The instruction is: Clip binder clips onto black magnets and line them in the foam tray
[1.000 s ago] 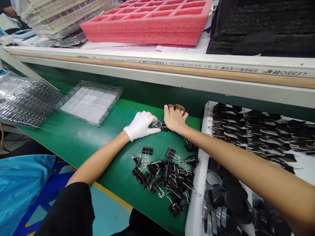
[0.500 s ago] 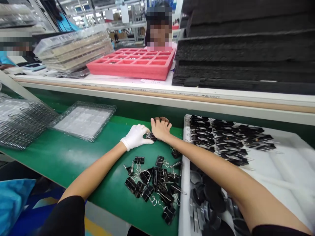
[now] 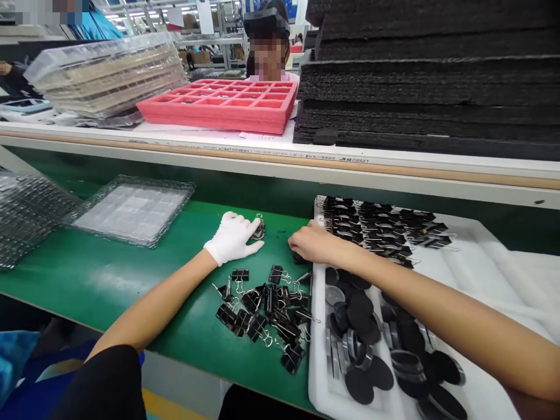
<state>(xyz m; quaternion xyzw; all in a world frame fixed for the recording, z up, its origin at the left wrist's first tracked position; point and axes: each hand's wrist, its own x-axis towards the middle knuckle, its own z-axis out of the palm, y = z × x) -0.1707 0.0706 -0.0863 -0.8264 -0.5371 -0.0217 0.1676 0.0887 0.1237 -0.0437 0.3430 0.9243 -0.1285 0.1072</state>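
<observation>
Clips crowd the table between left forearm and white tray.

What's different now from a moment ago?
The bare right hand has left the small round piece and moved rightward to a black clip beside the white tray. The gloved left hand stays by the piece; the pile of clips lies as before.
</observation>
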